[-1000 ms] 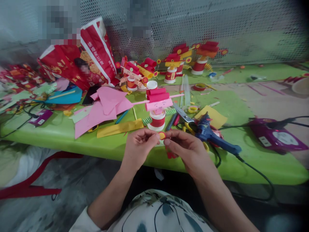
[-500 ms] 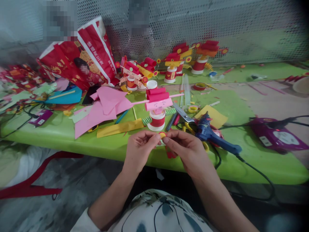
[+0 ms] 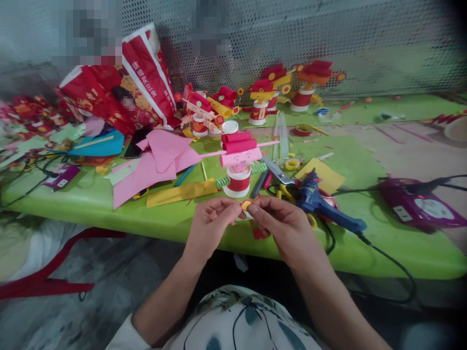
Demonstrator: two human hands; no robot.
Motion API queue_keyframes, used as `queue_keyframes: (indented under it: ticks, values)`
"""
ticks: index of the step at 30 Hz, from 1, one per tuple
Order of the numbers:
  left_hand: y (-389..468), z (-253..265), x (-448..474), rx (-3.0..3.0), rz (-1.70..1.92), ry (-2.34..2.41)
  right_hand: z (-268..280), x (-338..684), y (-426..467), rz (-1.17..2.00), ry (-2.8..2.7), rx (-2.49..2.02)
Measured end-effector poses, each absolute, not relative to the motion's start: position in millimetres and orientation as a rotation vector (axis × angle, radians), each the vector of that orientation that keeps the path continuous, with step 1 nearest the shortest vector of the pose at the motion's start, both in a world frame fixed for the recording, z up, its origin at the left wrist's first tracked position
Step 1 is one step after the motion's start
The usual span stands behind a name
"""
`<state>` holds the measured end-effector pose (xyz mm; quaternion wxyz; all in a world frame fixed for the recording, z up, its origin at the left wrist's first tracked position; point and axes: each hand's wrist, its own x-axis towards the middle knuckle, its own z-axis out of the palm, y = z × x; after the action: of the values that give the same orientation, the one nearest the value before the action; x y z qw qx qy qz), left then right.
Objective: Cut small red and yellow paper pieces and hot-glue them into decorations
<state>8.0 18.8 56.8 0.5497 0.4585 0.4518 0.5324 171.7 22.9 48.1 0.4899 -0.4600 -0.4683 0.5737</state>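
Note:
Between my two hands is a small red and yellow paper disc (image 3: 246, 205), pinched at its edges. My left hand (image 3: 211, 218) grips its left side with thumb and fingers, and my right hand (image 3: 282, 221) grips its right side. Just beyond them stands a paper figure (image 3: 239, 165) with a pink head, a red rolled hat, green coiled arms and a red and white cup body. A yellow paper strip (image 3: 182, 193) lies to its left. Below my right fingers a piece of red paper (image 3: 258, 231) rests at the table's front edge.
Right of my hands lie a blue glue gun (image 3: 321, 204), scissors (image 3: 279, 171) and yellow paper (image 3: 321, 176). A purple power strip (image 3: 419, 201) with cables sits further right. Pink paper sheets (image 3: 160, 158) lie left, before a red bag (image 3: 109, 97). Several finished figures (image 3: 259, 109) stand behind.
The disc has turned a little, so more of its yellow face shows between my fingertips. Both hands stay in nearly the same place.

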Motion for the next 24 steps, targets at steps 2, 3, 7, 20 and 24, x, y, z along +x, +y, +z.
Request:
queue_keyframes:
  ticks: [2,3,7,20,24]
  values:
    - [19.6,55.2,5.4,1.101,1.265,1.023,47.7,171.7,23.5,1.392,-1.129,-1.117]
    - [19.6,55.2,4.5,1.112,1.266,1.024,47.8,171.7,23.6,1.395,-1.127,-1.120]
    - [17.9,58.5,4.3,1.141,1.232,1.141,50.1,171.7,22.4,1.421,-1.121,-1.131]
    - [21.0,54.0,10.4,1.004,1.279,1.063,51.5,172.3,22.1,1.417,-1.134,-1.127]
    - [21.6,54.2,11.0,1.002,1.280,1.085,52.7,172.1,21.2,1.401,-1.124,-1.126]
